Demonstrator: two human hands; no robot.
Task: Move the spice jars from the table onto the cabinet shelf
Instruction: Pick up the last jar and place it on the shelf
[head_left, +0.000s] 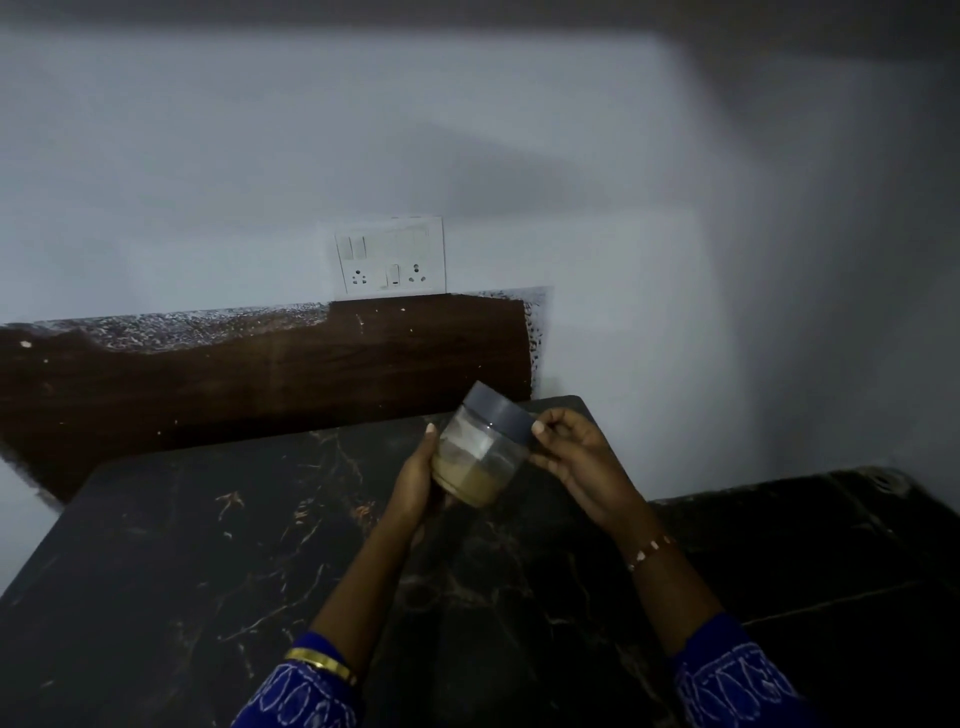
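A clear spice jar (480, 453) with a grey lid and pale brown powder in its lower part is held tilted above the dark marbled table (208, 561), near its far right corner. My left hand (415, 480) grips the jar's left side and bottom. From the right, my right hand (574, 452) holds the jar by its lid end, thumb on the lid's edge. No other jar and no cabinet shelf is in view.
A white wall with a switch-and-socket plate (390, 257) rises behind the table, above a dark wooden backboard (260, 374). A lower dark surface (810, 545) lies to the right of the table, against the wall corner.
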